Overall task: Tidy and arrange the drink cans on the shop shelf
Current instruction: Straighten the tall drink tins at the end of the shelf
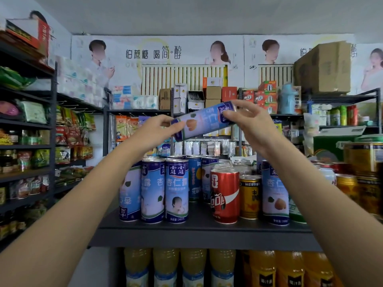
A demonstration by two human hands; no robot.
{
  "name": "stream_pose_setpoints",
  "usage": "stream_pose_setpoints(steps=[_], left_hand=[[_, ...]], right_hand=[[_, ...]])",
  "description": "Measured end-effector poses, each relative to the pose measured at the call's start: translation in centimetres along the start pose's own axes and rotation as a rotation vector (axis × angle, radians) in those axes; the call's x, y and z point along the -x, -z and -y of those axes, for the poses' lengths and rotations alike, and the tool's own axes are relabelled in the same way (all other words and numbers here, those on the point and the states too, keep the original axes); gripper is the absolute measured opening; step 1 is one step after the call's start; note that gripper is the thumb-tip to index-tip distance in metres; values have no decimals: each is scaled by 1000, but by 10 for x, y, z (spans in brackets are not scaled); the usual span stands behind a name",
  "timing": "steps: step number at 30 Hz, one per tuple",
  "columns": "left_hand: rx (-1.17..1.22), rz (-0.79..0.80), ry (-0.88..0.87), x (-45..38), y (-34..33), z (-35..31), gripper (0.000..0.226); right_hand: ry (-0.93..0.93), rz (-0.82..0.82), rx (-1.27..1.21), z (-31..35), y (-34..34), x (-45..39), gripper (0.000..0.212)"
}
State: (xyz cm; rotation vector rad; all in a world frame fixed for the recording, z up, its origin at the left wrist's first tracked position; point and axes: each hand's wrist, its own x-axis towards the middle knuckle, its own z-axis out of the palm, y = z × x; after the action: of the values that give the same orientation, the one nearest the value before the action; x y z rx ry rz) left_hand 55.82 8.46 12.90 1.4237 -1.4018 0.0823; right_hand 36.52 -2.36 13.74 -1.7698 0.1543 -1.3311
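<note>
We hold one tall blue can point(204, 120) up in the air between both hands, well above the shelf point(199, 235) and the drinks standing on it. Our left hand point(154, 130) pinches its lower end, thumb and fingers curled around the rim there; our right hand point(251, 121) grips the upper end, with the fingertips spread over the label and the remaining fingers fanned loosely. The can lies nearly on its side, its long axis running from lower left to upper right, so it must be turned upright before it can stand anywhere. Both hands are equally close to it, one at each end.

The can is a slim metal cylinder with a smooth, glossy printed label in pale blue and dark blue, with an orange fruit picture. Directly below stands a row of matching blue cans point(164, 190), upright and touching one another at the shelf's front left. To their right are a red cola can point(224, 196), a shorter yellow can point(249, 196) and another blue can point(274, 192). The shelf board is dark, flat and matte. We judge the likely spot to be beside the matching row, down and slightly left of our hands.
</note>
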Motion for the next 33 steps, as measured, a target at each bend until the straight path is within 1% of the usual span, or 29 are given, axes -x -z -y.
stream_pose_setpoints(steps=[1, 3, 6, 10, 13, 17, 19, 23, 26, 28, 29, 31, 32, 33], left_hand=[[-90, -5, -3, 0, 3, 3, 39], [-195, 15, -20, 3, 8, 9, 32], [-309, 89, -73, 12, 18, 18, 23], [-370, 184, -66, 23, 34, 29, 23], [-443, 247, -62, 27, 32, 35, 29], [-510, 280, -62, 31, 24, 43, 32], [-571, 269, -51, 35, 23, 48, 38], [-728, 183, -79, 41, 23, 53, 47], [-746, 177, -41, 41, 25, 52, 53], [-724, 177, -40, 41, 26, 51, 52], [-717, 180, -49, 41, 27, 51, 50], [-723, 183, -61, 41, 28, 51, 45], [-722, 176, -66, 41, 28, 52, 43], [-718, 162, -76, 41, 28, 53, 40]], right_hand=[[11, 23, 129, 3, -3, -6, 43], [31, 85, 355, 8, -9, -20, 41], [22, 174, 598, 12, -14, -38, 39], [-52, 378, 756, 13, -21, -51, 37], [-101, 515, 900, 1, -39, -51, 42], [-140, 644, 1066, -29, -57, -49, 47], [-157, 690, 1136, -45, -61, -48, 51], [-151, 675, 1096, -62, -59, -52, 52], [-113, 655, 1113, -71, -60, -52, 47], [-65, 626, 1106, -67, -60, -48, 42], [-28, 583, 1053, -62, -59, -44, 37], [11, 498, 840, -45, -55, -34, 29], [-8, 515, 766, -37, -56, -29, 33], [-33, 572, 774, -31, -59, -24, 38]])
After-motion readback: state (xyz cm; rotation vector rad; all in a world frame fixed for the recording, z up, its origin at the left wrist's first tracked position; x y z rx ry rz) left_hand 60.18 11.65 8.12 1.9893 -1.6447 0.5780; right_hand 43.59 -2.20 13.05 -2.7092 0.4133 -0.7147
